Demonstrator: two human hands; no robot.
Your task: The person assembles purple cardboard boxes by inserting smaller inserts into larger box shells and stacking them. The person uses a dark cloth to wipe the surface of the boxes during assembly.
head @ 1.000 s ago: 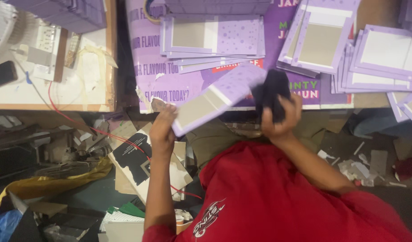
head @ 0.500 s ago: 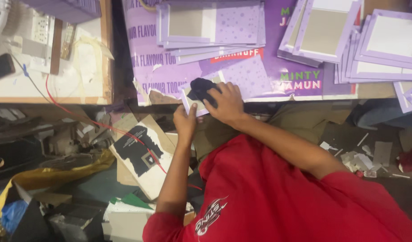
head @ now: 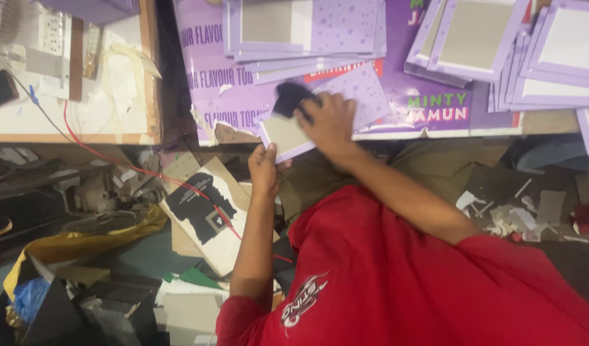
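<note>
Purple printed sheeting [head: 243,96] covers the bench [head: 550,122] across the far side of the view, worn and torn along its near edge. On it lie stacks of lilac board panels [head: 307,29] with grey card centres, one pile far centre, more fanned out far right [head: 531,51]. At the near edge of the bench, one lilac panel [head: 365,90] with a grey card face lies tilted, its near left corner overhanging the edge. Left hand [head: 263,168] is closed on that overhanging corner, fingers curled around it. Right hand [head: 329,122] is pressed down on the panel, closed round a dark cloth pad [head: 289,97] that touches the panel's surface. Red sleeve and shirt [head: 403,275] fill the near right. Far left, a separate pale board with a wooden rim [head: 150,77] carries taped paper, a dark strip and a black phone [head: 0,88] at its left edge; a red wire [head: 124,163] runs from it down over the floor clutter. Near left floor is crowded: a brown card piece with a black printed shape [head: 201,214], yellow plastic bag [head: 83,240], blue scrap, white and grey boxes. Right of the body, the floor [head: 550,192] is dark with scattered paper offcuts [head: 512,221].
</note>
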